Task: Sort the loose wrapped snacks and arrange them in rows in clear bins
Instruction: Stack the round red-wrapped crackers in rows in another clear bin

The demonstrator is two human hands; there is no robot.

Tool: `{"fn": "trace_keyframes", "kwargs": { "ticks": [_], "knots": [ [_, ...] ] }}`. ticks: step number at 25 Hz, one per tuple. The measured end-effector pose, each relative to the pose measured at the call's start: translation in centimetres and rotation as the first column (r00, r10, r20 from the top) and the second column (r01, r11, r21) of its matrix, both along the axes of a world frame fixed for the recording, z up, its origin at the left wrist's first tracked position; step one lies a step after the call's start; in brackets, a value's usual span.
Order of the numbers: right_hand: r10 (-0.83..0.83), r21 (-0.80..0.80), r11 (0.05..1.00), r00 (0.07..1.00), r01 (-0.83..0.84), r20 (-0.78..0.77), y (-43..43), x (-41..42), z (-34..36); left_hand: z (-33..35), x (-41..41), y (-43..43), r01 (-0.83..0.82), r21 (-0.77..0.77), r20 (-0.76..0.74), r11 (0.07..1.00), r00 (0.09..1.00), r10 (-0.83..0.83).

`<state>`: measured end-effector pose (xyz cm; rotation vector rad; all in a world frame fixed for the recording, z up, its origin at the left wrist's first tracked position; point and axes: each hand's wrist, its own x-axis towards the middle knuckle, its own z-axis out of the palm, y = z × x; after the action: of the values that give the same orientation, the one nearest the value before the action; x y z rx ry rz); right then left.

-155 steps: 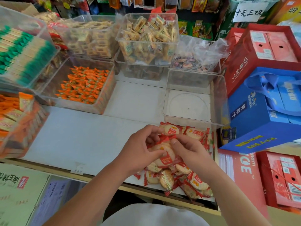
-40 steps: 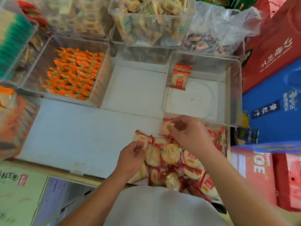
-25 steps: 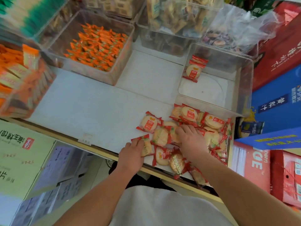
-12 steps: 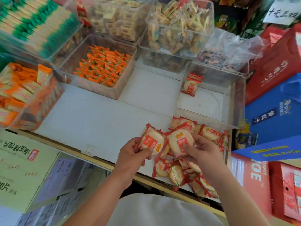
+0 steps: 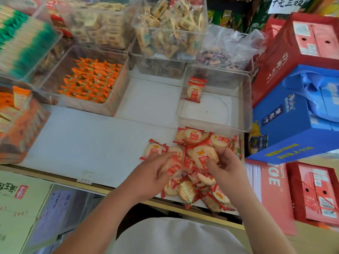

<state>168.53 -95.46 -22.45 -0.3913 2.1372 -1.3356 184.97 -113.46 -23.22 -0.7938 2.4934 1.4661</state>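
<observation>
Centrally, the left hand (image 5: 156, 173) curls its fingers round one round, pale rice cracker (image 5: 173, 168) sealed in a glossy clear wrapper with crimped red ends; motion blur softens its outline. Just to its right, the right hand (image 5: 226, 165) pinches a second packet (image 5: 202, 156) of the same kind between thumb and fingers, label side up and tilted toward the left hand. Under and around both hands lies a loose heap of wrapped crackers (image 5: 192, 191), overlapping on the smooth white shelf board (image 5: 91, 143), with the nearest ones reaching its front edge. Directly beyond the right hand stands a rectangular clear plastic bin (image 5: 212, 125) with rounded corners; a short stack of cracker packets (image 5: 194, 90) leans in its far left corner. Beyond the left hand, well apart, a second clear bin (image 5: 117, 105) holds small orange wrapped sweets (image 5: 91, 83) with pointed, twisted ends. To the right of the right hand sits a blue cardboard carton (image 5: 293, 116) with printed faces.
</observation>
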Motion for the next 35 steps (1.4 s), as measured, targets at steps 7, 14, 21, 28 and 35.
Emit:
{"fn": "trace_keyframes", "kwargs": {
  "ticks": [7, 14, 21, 28, 35],
  "knots": [
    [0.287, 0.026, 0.958, 0.958, -0.287, -0.001, 0.0, 0.0, 0.4, 0.9, -2.1, 0.4, 0.066, -0.048, -0.070, 0.997, 0.995, -0.069],
    [0.473, 0.060, 0.877, 0.878, -0.477, 0.080, -1.3, -0.4, 0.0, 1.0, -4.0, -0.4, -0.038, 0.042, -0.188, 0.998, 0.981, 0.045],
    [0.419, 0.035, 0.906, 0.905, -0.423, 0.079, -3.8, -2.2, -2.0, -2.2, -3.9, -0.8, -0.321, 0.280, 0.005, 0.905, 0.943, 0.333],
    [0.404, 0.201, 0.891, 0.913, -0.407, 0.054, -6.8, -4.4, -4.0, -7.2, -5.1, -4.2, -0.496, 0.275, 0.053, 0.823, 0.863, 0.503],
    [0.234, 0.258, 0.932, 0.966, -0.255, 0.109, -7.9, -6.5, -4.7, -17.4, -5.3, -8.8, -0.257, -0.330, 0.397, 0.908, 0.835, 0.381]
  ]
}}
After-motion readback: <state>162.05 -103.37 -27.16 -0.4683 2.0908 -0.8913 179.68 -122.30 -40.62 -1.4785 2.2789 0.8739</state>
